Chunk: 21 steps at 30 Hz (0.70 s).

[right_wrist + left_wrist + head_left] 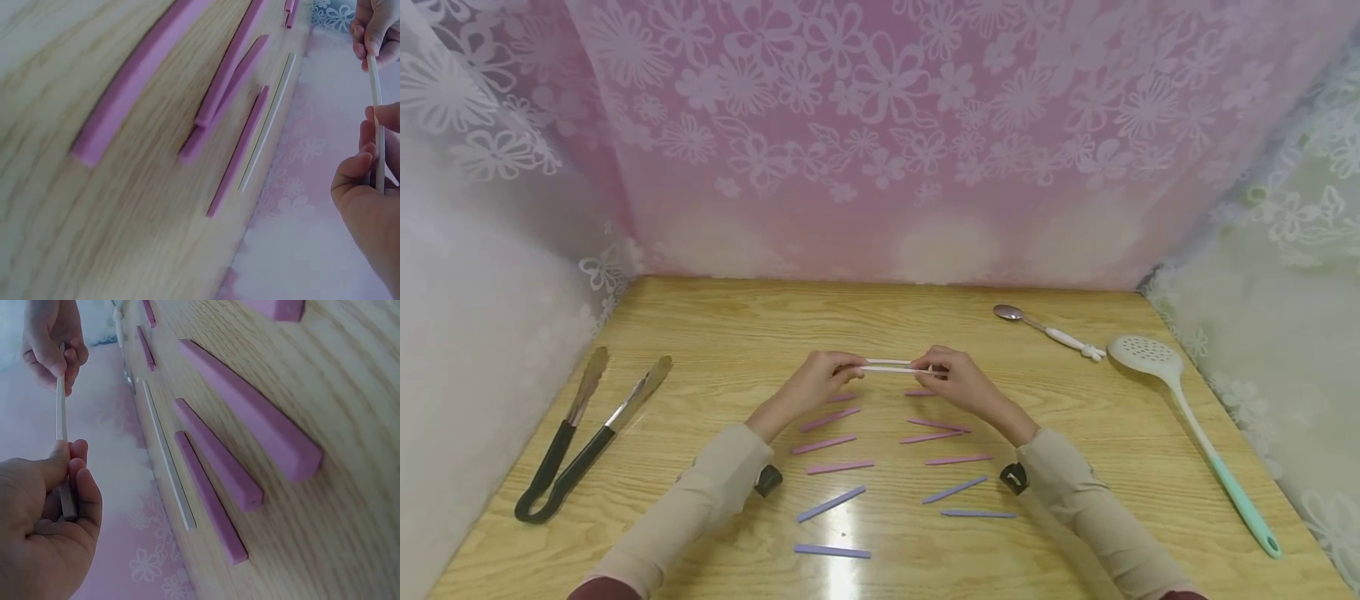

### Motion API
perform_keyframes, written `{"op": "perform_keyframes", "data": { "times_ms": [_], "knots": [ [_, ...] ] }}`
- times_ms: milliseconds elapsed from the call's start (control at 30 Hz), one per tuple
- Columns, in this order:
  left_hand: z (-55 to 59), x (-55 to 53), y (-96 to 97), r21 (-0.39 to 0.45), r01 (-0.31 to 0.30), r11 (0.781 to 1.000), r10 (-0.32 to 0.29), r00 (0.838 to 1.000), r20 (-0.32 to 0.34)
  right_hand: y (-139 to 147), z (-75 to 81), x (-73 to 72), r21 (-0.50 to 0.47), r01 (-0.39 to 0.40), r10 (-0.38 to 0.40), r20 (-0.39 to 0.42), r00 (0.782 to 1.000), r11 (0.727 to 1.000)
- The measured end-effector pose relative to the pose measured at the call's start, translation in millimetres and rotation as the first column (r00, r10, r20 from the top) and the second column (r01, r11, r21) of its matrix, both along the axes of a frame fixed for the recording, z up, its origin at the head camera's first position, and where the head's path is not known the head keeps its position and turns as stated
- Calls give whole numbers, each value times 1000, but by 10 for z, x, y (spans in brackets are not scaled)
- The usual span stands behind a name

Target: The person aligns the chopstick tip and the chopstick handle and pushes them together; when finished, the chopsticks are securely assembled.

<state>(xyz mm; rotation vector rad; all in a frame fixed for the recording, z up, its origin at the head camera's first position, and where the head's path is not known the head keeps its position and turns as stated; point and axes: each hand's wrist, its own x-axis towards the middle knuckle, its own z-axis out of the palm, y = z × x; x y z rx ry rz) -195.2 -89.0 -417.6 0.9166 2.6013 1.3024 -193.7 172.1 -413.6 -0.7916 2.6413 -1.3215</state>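
A slim white stick is held level above the table between both hands. My left hand pinches one end between thumb and fingers, with the tip reaching into the curled fingers. At the other end my right hand pinches the same stick. A second white stick lies on the table beyond the pink ones. Closest below the hands are pink sticks in two loose columns, one of them a pink stick under the left hand. On the right, one pink stick overlaps another.
Nearer the body lie several blue-violet sticks, among them a left one and a right one. Black-handled tongs rest at the left. A spoon and a slotted skimmer lie right. Floral cloth hangs behind the table.
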Motion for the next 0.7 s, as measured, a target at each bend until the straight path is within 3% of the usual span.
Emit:
{"op": "perform_keyframes", "data": {
  "times_ms": [167,433,700],
  "knots": [
    [-23,2,-7,-5,-14,1000,14,1000,14,53,-35,-13,2,15,-15,38,999,1000],
    [-82,-22,-78,-14,-64,998,64,998,-27,126,-92,-54,53,89,-89,-2,996,995],
    [-154,-60,-169,-45,-106,993,107,994,14,208,-176,-121,107,63,-66,25,998,992]
  ]
}}
